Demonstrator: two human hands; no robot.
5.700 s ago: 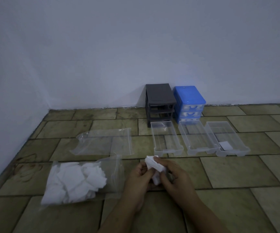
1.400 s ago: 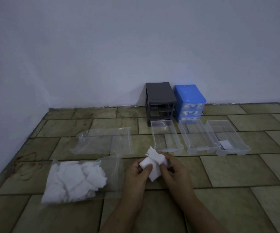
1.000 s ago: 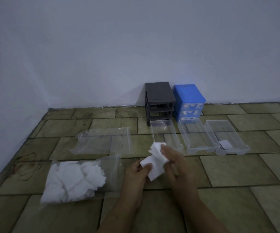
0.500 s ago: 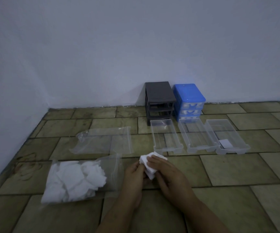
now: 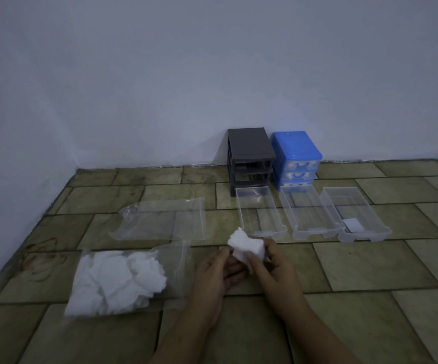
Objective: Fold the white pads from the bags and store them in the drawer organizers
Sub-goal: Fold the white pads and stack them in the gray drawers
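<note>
While both of my hands are low over the tiled floor (image 5: 370, 264), I hold one soft white pad (image 5: 246, 246) between them: my left hand (image 5: 216, 274) pinches its left edge with thumb and fingers, and my right hand (image 5: 273, 269) has its fingers curled round the right side, the thumb pressing on the front. The pad looks fluffy and is bent into a thick, uneven bundle. To the left lies a clear plastic bag (image 5: 133, 274), thin and shiny, full of crumpled white pads. Behind it a second clear bag (image 5: 165, 219) lies flat. Three transparent plastic drawers stand side by side on the tiles beyond my hands: the left drawer (image 5: 258, 214), the middle drawer (image 5: 308, 216), and the right drawer (image 5: 354, 218), which has a small flat white square inside. Against the smooth wall (image 5: 212, 61) stand a dark grey frame (image 5: 249, 156) with open slots and a blue organizer (image 5: 295, 158) with pale drawers.
</note>
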